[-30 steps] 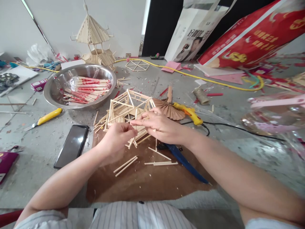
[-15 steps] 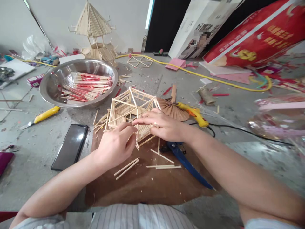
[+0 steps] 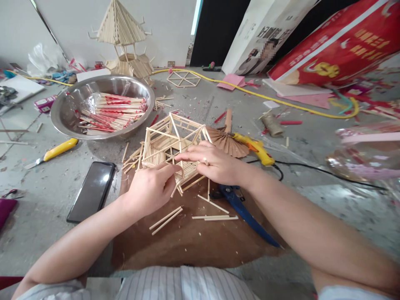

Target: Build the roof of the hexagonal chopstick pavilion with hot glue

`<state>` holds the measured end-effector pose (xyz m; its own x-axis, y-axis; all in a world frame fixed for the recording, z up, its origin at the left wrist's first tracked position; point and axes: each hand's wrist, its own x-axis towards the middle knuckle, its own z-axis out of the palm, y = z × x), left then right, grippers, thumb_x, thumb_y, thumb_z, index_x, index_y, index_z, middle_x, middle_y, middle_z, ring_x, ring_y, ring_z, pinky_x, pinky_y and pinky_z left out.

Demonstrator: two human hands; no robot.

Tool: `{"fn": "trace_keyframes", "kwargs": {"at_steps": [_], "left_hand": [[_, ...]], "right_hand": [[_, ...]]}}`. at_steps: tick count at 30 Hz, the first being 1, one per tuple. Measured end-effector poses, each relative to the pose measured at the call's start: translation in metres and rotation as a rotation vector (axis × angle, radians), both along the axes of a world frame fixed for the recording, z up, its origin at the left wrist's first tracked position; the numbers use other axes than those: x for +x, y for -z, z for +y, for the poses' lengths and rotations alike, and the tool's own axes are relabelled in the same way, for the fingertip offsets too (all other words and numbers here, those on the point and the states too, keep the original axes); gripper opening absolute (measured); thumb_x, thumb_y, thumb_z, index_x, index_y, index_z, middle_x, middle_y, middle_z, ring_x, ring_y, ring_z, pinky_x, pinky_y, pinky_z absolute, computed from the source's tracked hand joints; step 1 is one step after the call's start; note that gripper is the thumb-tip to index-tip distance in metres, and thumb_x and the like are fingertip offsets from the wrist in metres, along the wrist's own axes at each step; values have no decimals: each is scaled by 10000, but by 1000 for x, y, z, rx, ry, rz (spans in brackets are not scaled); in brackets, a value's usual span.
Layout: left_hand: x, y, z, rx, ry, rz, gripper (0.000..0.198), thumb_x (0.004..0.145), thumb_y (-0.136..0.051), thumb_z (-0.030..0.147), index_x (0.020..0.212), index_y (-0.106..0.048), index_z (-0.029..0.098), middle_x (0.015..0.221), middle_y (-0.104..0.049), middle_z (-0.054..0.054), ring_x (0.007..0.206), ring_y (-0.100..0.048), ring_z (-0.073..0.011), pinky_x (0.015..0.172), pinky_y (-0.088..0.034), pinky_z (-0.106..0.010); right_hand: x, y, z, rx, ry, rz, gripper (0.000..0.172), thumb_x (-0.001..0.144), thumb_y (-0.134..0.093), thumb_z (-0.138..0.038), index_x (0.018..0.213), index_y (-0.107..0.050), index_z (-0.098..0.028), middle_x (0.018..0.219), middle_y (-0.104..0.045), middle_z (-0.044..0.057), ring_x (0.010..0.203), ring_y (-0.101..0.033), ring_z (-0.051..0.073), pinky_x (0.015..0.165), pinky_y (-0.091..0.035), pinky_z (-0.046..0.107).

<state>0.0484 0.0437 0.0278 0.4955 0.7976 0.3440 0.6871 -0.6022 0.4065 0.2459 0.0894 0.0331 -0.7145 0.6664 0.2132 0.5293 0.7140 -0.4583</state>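
Observation:
A six-sided frame of thin wooden sticks (image 3: pixel 162 133) stands in front of me, its upper rim and slatted lower part showing between my hands. My left hand (image 3: pixel 153 183) is closed on its near-left rim, fingers bent and tips partly hidden. From the right, my right hand (image 3: pixel 215 164) reaches over the near side, index finger extended to the left hand's fingertips and thumb bent below, holding the frame's near edge. Loose cut sticks (image 3: pixel 165 221) lie on the brown board (image 3: pixel 175 252) below. Blue-handled cutters (image 3: pixel 246 216) rest beside my right forearm.
A steel bowl (image 3: pixel 58 118) holds packets of sticks at left, near a yellow utility knife (image 3: pixel 59 150) and phone (image 3: pixel 90 191). A yellow glue gun (image 3: pixel 254 148) lies on a brown folded fan (image 3: pixel 231 143). Behind stands a stick pagoda (image 3: pixel 117 27); a red bag (image 3: pixel 331 46) leans at right.
Both hands stay at the frame's near side, with the left fingers shifted slightly. A stick end now shows beneath the left fingertips, slanting down. The view has tilted very slightly.

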Motion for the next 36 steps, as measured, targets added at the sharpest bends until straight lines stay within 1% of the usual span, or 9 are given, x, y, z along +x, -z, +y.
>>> {"fn": "trace_keyframes", "kwargs": {"at_steps": [5,8,12,16,20,25,28,33,36], "left_hand": [[0,-1,0,-9,-8,-7,271,766,-421,115,957,-610,150,793,-678,-50,679,-638,-132,622,-505,-238],[-1,-1,0,-16,2,-19,279,758,-428,110,958,-616,157,823,-682,-54,699,-640,-128,638,-505,-231],[-1,-1,1,-41,30,-30,304,765,-425,108,982,-627,175,898,-685,-48,745,-644,-129,670,-510,-232],[-2,-1,2,-64,55,-54,339,771,-418,106,1019,-632,190,965,-678,-42,794,-646,-134,695,-516,-245],[-1,-1,1,-80,58,-65,349,772,-409,106,1018,-642,189,981,-676,-39,803,-647,-140,694,-520,-252],[-1,-1,1,-81,61,-62,361,769,-408,101,1034,-637,188,995,-673,-47,809,-647,-142,691,-520,-251],[-1,-1,1,-95,57,-57,360,770,-409,102,1038,-632,192,999,-670,-44,813,-646,-145,693,-519,-256],[-1,-4,1,-72,84,-115,321,777,-399,96,981,-636,170,988,-664,-59,805,-635,-132,690,-499,-238],[-1,-9,-2,-43,85,-208,266,778,-408,99,925,-622,157,955,-650,-61,775,-606,-114,660,-473,-223]], "right_hand": [[0,0,-1,11,2,-2,459,749,-334,-102,1134,-575,-169,1081,-627,55,954,-527,181,870,-307,349],[1,0,-2,5,9,-8,461,753,-335,-102,1141,-572,-182,1094,-625,49,960,-529,180,873,-310,352],[1,0,-2,5,7,-4,456,759,-336,-105,1143,-575,-161,1130,-612,64,997,-521,186,887,-306,363],[0,0,-2,-1,5,-8,462,759,-332,-100,1148,-570,-178,1149,-606,49,1035,-513,181,900,-299,366],[0,0,-2,3,6,-16,464,756,-332,-100,1146,-572,-172,1151,-605,47,1044,-511,182,910,-296,371],[0,1,-2,4,12,-17,471,754,-340,-109,1156,-569,-197,1157,-603,40,1043,-514,184,905,-305,374],[0,1,-2,7,8,-12,463,756,-337,-107,1148,-573,-180,1144,-610,51,1037,-517,185,902,-306,378],[2,-9,-6,-11,5,-20,472,763,-338,-86,1161,-558,-212,1166,-597,37,1038,-514,178,903,-305,385],[8,-19,-18,29,3,-10,495,753,-340,-69,1175,-546,-226,1157,-598,39,1051,-507,181,901,-311,391]]}}
